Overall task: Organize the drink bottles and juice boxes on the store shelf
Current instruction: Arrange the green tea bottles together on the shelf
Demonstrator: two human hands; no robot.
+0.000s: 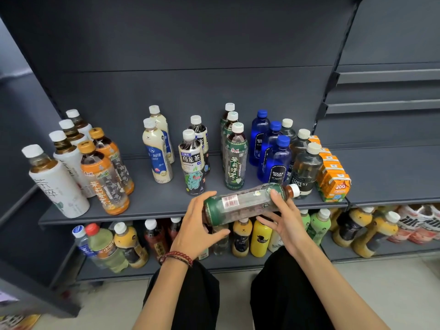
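Left hand (197,225) and right hand (285,221) both grasp a green-label tea bottle (240,203), sideways over the front edge of the shelf (154,201). Behind, most bottles (157,158) stand sorted in rows, with juice boxes (333,184) at the right edge. This one likely awaits placing.

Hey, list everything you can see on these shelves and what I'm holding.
white-label tea bottles: four, white, upper shelf, left end
orange-label tea bottles: two, orange, beside those
milk tea bottles: two, cream, left of centre
oolong tea bottles: two, dark, centre
green-label tea bottles: three, green, right of centre
blue soda bottles: three, blue, further right
dark soda bottles: three, dark, beside the blue
juice boxes: one row, orange, right end
lower-shelf bottles: many, mixed colours, below
held bottle: one, green label, sideways
left hand, right hand: bare, gripping the held bottle's ends
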